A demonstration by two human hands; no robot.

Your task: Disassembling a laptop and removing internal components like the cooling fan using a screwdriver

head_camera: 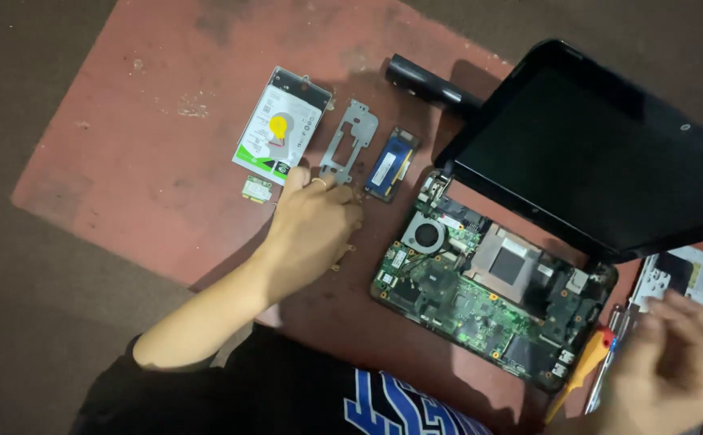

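Green circuit board fills the open laptop base (492,294) in the head view, and it lies to the right of our left hand (313,229), well apart from the right hand (674,366) only by a short gap at its lower right corner. Our left grip rests knuckles-up on the red worktop (126,161), fingers curled loosely down toward some small screws (342,259) just beneath and beside it; we cannot tell whether it has one pinched. Straight ahead of that grip, touching or nearly touching the fingertips, lies a grey metal bracket (349,138), its long axis running away from us. Left of the bracket sits a hard drive (281,125), with a small green wireless card (257,189) just below it; right of the bracket lies a blue memory stick (392,163), tilted the same way.

Our right grip is blurred at the lower right, fingers spread and holding nothing we can see. Just left of it lies an orange-handled screwdriver (581,370), its long axis slanting up toward the board. The right hand is clearly the nearer one to it. The black screen (593,153) stands hinged open beyond.
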